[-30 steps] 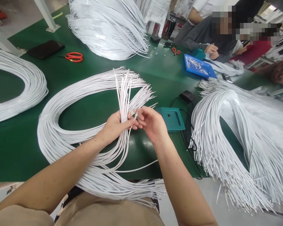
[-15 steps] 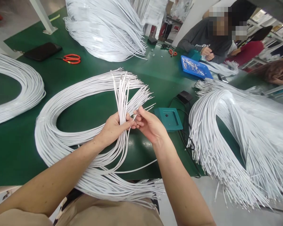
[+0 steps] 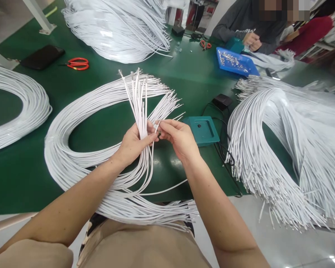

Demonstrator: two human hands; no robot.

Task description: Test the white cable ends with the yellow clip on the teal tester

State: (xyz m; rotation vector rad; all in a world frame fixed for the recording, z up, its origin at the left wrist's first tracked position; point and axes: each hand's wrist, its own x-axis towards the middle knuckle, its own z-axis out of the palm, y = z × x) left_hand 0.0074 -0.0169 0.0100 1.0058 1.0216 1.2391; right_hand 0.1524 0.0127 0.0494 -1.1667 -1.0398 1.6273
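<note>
My left hand is closed around a bunch of white cables, whose stripped-looking ends fan upward above the fist. Beside it, my right hand pinches the end of a single white cable between thumb and fingertips; the two hands nearly touch. The bunch comes from a large coil of white cables lying on the green table, its lower strands passing beneath my left forearm. Just right of my right hand is a teal device with a recessed top and a dark spot in it.
More white cables lie at the left, the back and the right edge. On the green table are red-handled scissors, a black phone-like object and a blue tray of small metal parts. A co-worker sits across.
The view has shifted slightly. My right hand has turned more palm-down, its fingers closing on the single cable's end. My left hand keeps its hold on the bunch.
</note>
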